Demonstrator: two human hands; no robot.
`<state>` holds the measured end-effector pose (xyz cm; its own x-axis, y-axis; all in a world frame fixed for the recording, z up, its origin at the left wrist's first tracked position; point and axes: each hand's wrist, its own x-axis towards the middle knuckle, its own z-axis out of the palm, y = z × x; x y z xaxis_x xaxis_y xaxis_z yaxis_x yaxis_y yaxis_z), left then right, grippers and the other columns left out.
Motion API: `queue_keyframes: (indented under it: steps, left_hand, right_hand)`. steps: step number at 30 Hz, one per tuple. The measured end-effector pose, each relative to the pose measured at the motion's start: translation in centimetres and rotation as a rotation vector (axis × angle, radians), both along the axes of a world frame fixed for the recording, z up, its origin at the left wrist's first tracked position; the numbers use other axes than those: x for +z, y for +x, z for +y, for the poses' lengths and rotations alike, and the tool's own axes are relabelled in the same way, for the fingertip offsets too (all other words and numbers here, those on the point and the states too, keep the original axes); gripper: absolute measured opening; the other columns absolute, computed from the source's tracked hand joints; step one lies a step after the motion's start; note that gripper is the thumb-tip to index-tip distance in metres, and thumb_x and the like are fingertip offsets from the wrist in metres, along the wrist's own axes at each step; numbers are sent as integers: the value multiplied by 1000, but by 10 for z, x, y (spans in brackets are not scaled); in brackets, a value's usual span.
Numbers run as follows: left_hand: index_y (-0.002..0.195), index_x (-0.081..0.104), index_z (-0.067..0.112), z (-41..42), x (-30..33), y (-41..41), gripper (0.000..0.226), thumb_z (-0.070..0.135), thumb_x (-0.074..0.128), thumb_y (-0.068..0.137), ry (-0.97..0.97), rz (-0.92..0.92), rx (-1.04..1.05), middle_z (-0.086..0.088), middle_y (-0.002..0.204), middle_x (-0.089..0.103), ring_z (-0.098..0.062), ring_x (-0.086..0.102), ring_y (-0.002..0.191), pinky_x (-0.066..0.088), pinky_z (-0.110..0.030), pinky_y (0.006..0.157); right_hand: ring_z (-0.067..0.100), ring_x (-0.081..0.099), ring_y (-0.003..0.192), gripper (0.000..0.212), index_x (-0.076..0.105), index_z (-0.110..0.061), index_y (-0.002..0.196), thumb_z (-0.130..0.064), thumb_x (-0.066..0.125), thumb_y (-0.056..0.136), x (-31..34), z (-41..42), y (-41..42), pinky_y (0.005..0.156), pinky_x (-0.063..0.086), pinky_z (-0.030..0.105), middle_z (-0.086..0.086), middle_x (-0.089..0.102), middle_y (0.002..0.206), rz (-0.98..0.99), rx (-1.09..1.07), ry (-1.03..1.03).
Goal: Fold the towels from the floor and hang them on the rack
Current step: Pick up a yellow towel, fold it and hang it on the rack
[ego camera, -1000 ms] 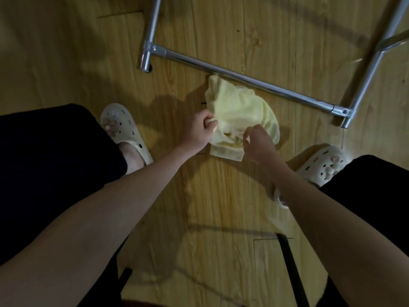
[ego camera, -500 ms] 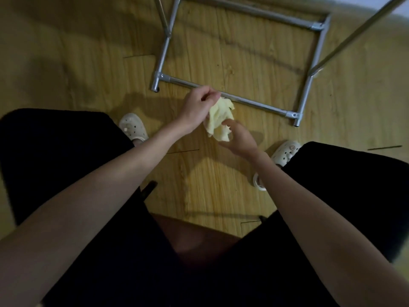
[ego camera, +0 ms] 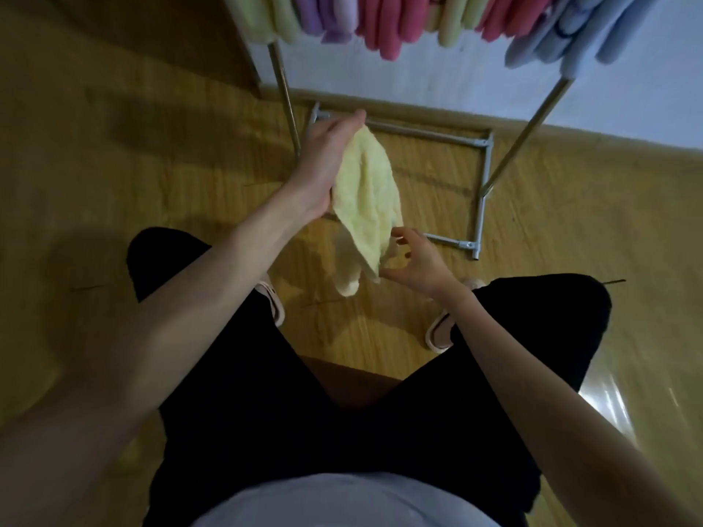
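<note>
Step in hand: the towel is off the floor and held in the air, not yet folded. The left hand holds its upper part; the fingers run nearly straight along the cloth, and whether the thumb pinches behind it cannot be told. The towel hangs crumpled from those fingers down to the right hand. The right fingers are spread and loosely curled, with the thumb and fingertips at the lower edge; a firm pinch is not visible.

Next move, as a judgement: the right fingers must secure a lower corner, then both hands must draw the cloth flat before the first fold. Loose, bunched cloth is likely to slip from a light hold.

Surface: a wooden floor lies well below both hands.

Room: the rack stands beyond the left fingertips, against a pale wall. Folded towels in yellow, purple, pink and blue already hang along its top.
</note>
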<state>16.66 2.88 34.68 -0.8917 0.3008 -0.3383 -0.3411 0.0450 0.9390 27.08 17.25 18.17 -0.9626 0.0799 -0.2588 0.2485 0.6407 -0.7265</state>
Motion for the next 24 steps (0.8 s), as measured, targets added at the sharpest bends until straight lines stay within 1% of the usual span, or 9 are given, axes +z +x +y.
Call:
queue_keyframes:
  steps: [3, 6, 8, 11, 13, 16, 19, 21, 24]
  left_hand:
    - [99, 56, 16, -6, 16, 3, 16, 32, 55, 95, 48, -56, 49, -3, 91, 58, -19, 61, 87, 52, -34, 75]
    - [125, 53, 7, -10, 26, 3, 44, 36, 58, 92, 74, -92, 95, -7, 101, 61, -23, 63, 95, 54, -34, 74]
    - [123, 54, 5, -12, 30, 3, 43, 35, 58, 92, 107, -98, 111, -9, 100, 63, -23, 64, 93, 54, -33, 73]
    - [110, 57, 9, -18, 39, -4, 29, 32, 56, 93, 168, -91, 132, -9, 93, 64, -22, 64, 90, 55, -37, 77]
    - [112, 58, 8, -24, 43, -17, 31, 33, 56, 93, 185, -75, 184, -13, 102, 65, -25, 64, 95, 55, -39, 80]
    - [121, 57, 3, -35, 49, -41, 38, 30, 57, 93, 202, -36, 292, -15, 105, 65, -24, 66, 93, 56, -33, 71]
    - [113, 60, 6, -37, 55, -59, 29, 28, 57, 94, 229, -16, 321, -8, 91, 67, -20, 67, 83, 56, -32, 66]
    - [105, 63, 7, -32, 59, -68, 22, 26, 57, 94, 252, 15, 310, -7, 86, 69, -18, 68, 78, 55, -30, 63]
    - [96, 64, 5, -18, 62, -75, 17, 20, 56, 96, 328, 28, 219, -13, 89, 69, -23, 69, 81, 57, -37, 74]
  right_hand:
    - [15, 42, 123, 101, 33, -14, 142, -38, 88, 60, 25, -11, 12, 101, 39, 30, 3, 43, 136, 5, 81, -21]
    - [13, 41, 120, 105, 26, -15, 143, -48, 84, 62, 44, -30, 20, 97, 40, 28, 0, 40, 138, 74, 75, -8]
    - [14, 50, 106, 81, 33, -12, 138, -42, 75, 75, 50, -43, 21, 82, 46, 28, 2, 47, 129, 183, 24, 34]
    - [17, 54, 86, 28, 55, -5, 114, -10, 61, 87, 61, -46, 17, 69, 43, 30, 4, 56, 105, 364, -27, -11]
    - [17, 55, 79, 13, 61, -4, 101, -4, 58, 89, 70, -38, 16, 67, 47, 36, 2, 58, 95, 405, -26, -28]
    - [19, 58, 75, 14, 65, -6, 96, -16, 55, 96, 90, -21, 20, 67, 51, 40, 4, 61, 92, 435, -29, -2]
    - [13, 57, 73, 30, 63, -6, 97, -29, 45, 99, 120, -8, 23, 64, 50, 28, 0, 58, 93, 539, -14, 85]
    - [4, 52, 65, 28, 56, -6, 91, -27, 41, 101, 145, -3, 23, 57, 42, 20, -5, 54, 80, 615, -68, 104]
    - [8, 49, 43, 24, 45, -13, 81, -21, 37, 103, 184, -4, 11, 44, 39, 29, -5, 50, 52, 616, -217, -98]
